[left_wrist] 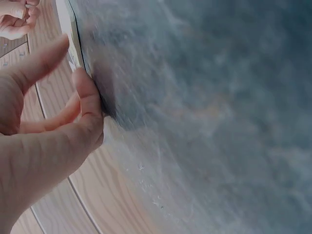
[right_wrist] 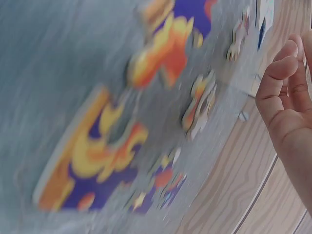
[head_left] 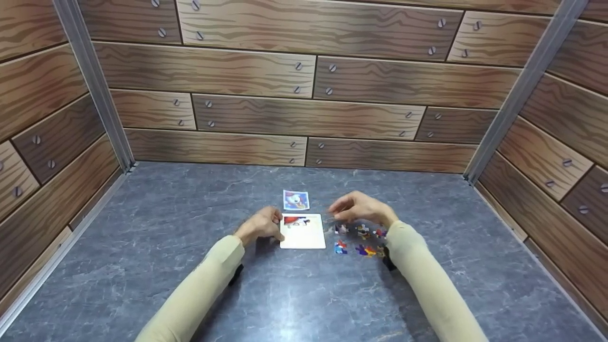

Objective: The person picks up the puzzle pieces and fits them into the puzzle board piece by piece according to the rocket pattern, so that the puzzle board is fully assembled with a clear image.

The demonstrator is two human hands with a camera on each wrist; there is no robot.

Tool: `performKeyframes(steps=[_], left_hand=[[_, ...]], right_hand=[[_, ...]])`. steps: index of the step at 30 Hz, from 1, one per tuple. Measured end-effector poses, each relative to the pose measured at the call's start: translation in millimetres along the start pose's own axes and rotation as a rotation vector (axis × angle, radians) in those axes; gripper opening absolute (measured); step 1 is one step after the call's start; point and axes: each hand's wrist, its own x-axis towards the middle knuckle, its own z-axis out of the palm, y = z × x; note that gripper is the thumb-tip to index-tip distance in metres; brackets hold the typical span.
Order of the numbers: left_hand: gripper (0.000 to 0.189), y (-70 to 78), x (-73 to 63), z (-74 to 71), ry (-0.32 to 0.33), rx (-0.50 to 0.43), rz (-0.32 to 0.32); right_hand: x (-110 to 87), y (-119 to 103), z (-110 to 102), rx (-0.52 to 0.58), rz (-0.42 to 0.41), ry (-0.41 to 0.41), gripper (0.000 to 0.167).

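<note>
A white square puzzle board (head_left: 304, 237) lies on the table, with a few red, white and dark picture pieces (head_left: 295, 221) along its top left. My left hand (head_left: 263, 223) touches the board's left edge, thumb lower and fingers near the upper corner; the left wrist view shows its fingertips (left_wrist: 85, 85) against that edge. Over the loose pieces, right of the board, hovers my right hand (head_left: 363, 208). Its fingers (right_wrist: 285, 68) are loosely bent, and nothing shows between them. Below it lie several colourful jigsaw pieces (head_left: 365, 250), including an orange-edged one (right_wrist: 92, 165).
Behind the board lies a small picture card (head_left: 296, 200) with a white figure on blue. The grey marbled table (head_left: 190, 204) is bordered by wood-patterned walls (head_left: 304, 114) and metal corner posts (head_left: 102, 85).
</note>
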Motion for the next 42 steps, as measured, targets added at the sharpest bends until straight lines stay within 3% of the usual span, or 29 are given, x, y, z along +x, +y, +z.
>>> performKeyframes(steps=[8, 17, 30, 42], left_hand=[[0.057, 0.8, -1.5, -0.4, 0.055, -0.022, -0.039], [0.050, -1.7, -1.7, -0.6, 0.116, -0.014, -0.031], [0.045, 1.7, 1.1, -0.1, 0.099, -0.127, -0.062], [0.043, 5.7, 2.1, 0.5, 0.085, -0.109, -0.073]], right_hand=[[-11.5, 17.7, -14.4, 0.012, 0.023, 0.048, 0.037], [-20.6, 30.5, -23.5, 0.085, 0.096, 0.071, 0.043], [-33.1, 43.8, -36.5, 0.137, 0.100, 0.099, 0.045], [-47.2, 61.6, -52.7, 0.124, 0.162, 0.173, 0.046]])
